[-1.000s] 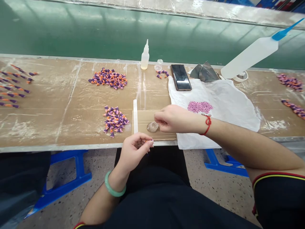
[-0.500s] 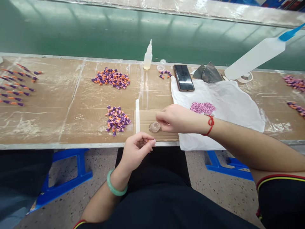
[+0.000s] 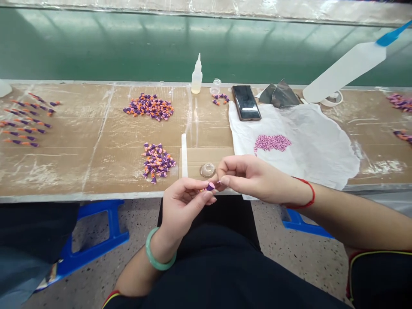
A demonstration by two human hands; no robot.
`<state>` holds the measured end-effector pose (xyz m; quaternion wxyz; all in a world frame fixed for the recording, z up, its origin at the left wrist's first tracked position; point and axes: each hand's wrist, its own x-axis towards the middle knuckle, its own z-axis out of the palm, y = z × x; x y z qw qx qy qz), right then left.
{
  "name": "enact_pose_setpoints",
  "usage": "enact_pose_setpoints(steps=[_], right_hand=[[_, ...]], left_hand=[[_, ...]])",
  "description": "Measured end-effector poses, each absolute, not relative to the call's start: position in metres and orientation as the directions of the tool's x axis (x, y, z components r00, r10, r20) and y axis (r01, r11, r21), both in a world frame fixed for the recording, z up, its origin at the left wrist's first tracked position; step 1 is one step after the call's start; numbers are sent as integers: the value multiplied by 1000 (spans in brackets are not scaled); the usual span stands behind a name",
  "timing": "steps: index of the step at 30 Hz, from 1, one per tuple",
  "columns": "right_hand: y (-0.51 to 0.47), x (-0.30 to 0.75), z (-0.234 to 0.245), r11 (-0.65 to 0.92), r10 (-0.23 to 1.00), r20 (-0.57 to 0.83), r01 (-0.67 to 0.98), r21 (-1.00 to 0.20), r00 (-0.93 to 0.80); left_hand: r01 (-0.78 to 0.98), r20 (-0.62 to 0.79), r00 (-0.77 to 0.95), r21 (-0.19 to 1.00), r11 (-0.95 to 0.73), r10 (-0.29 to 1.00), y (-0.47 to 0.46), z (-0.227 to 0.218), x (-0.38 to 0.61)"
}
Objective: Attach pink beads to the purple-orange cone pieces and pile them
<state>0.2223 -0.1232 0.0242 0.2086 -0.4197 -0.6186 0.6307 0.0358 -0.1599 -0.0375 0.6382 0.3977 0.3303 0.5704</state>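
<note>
My left hand (image 3: pixel 185 204) and my right hand (image 3: pixel 247 178) meet just in front of the table's near edge. Both pinch a small purple and orange piece (image 3: pixel 210 186) between their fingertips. Just beyond the fingers a small clear round dish (image 3: pixel 207 170) sits on a cardboard pad (image 3: pixel 196 159), with a white stick (image 3: pixel 184 155) along the pad's left side. A pile of purple and orange pieces (image 3: pixel 156 162) lies left of the stick. A heap of tiny pink beads (image 3: pixel 272 143) rests on a white plastic sheet (image 3: pixel 309 141) behind my right hand.
Farther back lie a larger pile of pieces (image 3: pixel 148 106), a small glue bottle (image 3: pixel 196 78), a phone (image 3: pixel 246 102) and a big squeeze bottle (image 3: pixel 346 71). Rows of assembled pieces (image 3: pixel 25 122) fill the far left. A green conveyor belt (image 3: pixel 128 43) runs behind the table.
My right hand has drawn back from the clear dish toward me and met my left hand. My left hand has risen slightly, and the purple piece now shows between both sets of fingertips.
</note>
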Motion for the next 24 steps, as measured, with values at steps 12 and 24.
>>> enact_pose_setpoints(steps=[12, 24], right_hand=[[-132, 225, 32, 12, 798, -186, 324, -946, -573], [-136, 229, 31, 152, 822, -99, 383, -911, -561]], left_hand=[[-447, 80, 148, 894, -5, 986, -165, -33, 40], [-368, 105, 133, 928, -49, 986, -166, -29, 43]])
